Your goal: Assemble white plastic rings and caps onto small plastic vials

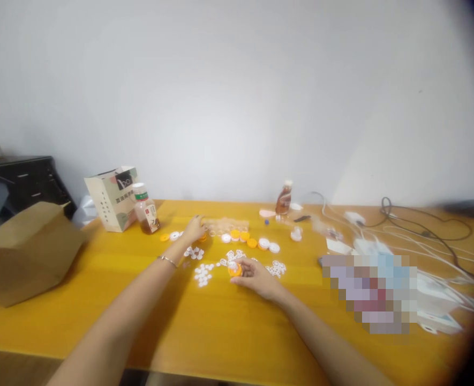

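My right hand [258,277] pinches a round orange cap [234,272] with something whitish on top, just above the table. Farther forward, my left hand [194,229] reaches to the back row beside another orange piece [203,237]. Its fingers are blurred and mostly hidden. A row of orange and white caps [251,243] runs along the table, with a tray of clear rings [220,226] behind it. Nearer lie small white discs [203,275], white pieces [194,253] and white cut-out parts [276,268].
At the left stand a brown paper bag [31,246], a printed carton bag [112,203] and a drink bottle [145,210]. A second bottle [284,198] is at the back. White cables [429,252] and a pixelated patch [369,292] occupy the right.
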`<state>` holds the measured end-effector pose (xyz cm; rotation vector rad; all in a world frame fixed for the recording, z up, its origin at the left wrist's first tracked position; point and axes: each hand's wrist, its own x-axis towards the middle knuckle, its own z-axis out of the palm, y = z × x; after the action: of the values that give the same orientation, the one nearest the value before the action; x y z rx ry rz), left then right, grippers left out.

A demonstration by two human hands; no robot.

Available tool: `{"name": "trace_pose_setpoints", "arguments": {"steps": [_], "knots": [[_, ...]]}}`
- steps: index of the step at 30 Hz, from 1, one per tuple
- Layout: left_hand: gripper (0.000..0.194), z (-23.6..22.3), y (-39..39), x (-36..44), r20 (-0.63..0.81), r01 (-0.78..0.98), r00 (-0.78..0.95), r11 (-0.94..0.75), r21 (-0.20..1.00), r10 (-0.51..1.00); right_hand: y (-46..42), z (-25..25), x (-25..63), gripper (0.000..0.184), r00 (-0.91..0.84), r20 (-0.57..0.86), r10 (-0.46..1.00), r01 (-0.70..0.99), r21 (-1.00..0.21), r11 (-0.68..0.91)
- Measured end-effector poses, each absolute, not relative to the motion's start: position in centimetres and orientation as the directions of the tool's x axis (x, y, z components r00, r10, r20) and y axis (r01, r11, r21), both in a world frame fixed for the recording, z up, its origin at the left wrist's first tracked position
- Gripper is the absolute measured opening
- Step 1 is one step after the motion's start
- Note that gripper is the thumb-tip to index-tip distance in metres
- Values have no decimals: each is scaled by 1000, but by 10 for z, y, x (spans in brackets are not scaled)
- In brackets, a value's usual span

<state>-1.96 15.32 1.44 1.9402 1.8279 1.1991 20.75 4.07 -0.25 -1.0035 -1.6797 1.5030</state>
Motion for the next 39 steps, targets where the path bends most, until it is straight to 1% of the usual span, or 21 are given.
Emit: {"name": "trace_pose_setpoints", "arguments": {"steps": [4,8,15,20,22,24,26,28,31,39], "knots": [[27,9,162,-19,354,728,-131,-152,668,926,42,-3,208,44,-505,-13,863,107,-993,48],[24,4,164,-20,350,717,-152,-140,682,924,42,-3,207,46,-492,-1,871,89,-995,49],[19,1,163,-22,439,661,-192,-215,719,878,43,-2,208,39,-497,1,868,92,-994,54],[26,11,138,-15,521,586,-226,-312,748,823,44,-2,209,42,-467,6,884,100,-993,60],[27,14,115,-5,532,535,-187,-369,760,826,44,-3,209,44,-456,10,890,118,-990,72],[27,15,88,7,544,359,-90,-482,799,834,45,-3,209,43,-461,16,887,137,-987,89],[27,15,64,19,563,287,26,-546,787,826,46,-3,209,43,-477,24,879,150,-983,108],[27,14,46,28,582,284,81,-579,764,809,46,-3,209,44,-494,26,869,160,-980,121],[27,10,37,36,603,297,107,-604,740,791,47,-2,210,44,-516,21,856,169,-977,126],[24,-2,32,37,568,373,200,-598,710,799,47,-5,208,39,-530,39,847,189,-968,163]]}}
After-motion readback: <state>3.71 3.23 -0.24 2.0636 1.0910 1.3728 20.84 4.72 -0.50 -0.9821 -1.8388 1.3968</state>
